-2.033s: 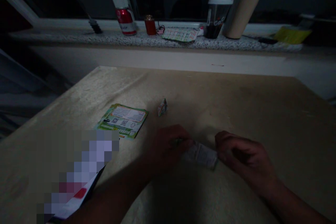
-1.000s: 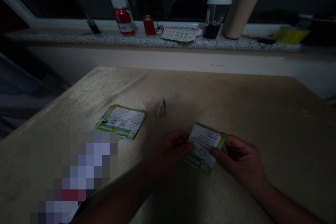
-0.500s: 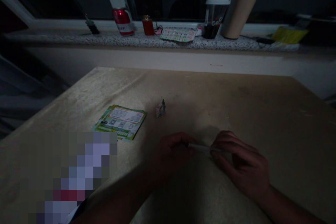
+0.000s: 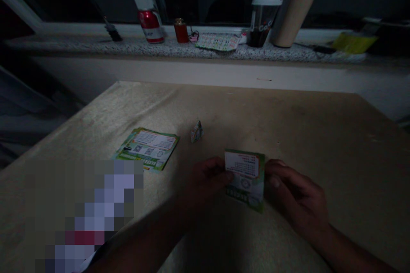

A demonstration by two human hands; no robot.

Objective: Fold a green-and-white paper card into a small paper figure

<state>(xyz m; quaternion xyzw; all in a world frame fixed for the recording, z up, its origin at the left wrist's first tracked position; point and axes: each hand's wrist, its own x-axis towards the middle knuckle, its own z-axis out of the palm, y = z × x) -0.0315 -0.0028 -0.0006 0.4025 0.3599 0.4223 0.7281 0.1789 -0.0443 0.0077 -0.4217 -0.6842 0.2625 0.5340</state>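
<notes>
Over the desk [image 4: 304, 123], I read a turning or folding step: left hand [image 4: 206, 181] pinching paper [image 4: 244, 170], right hand [image 4: 303, 194] curled beside it, grip unclear; next move wants steady left fingers.

Windowsill [image 4: 128, 50]: red can [image 4: 150, 27], red bottle [image 4: 181, 31], pill packet [image 4: 218, 42]
Beside tube [image 4: 299, 8]: lidded cup [image 4: 263, 19]
Right end: yellow item [image 4: 355, 43]

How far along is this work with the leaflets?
One small folded paper piece looks done, standing on the table. In progress: a leaflet in the left hand, the right hand close by its edge. Apparently left: the flat leaflet pile; its count isn't clear.
</notes>
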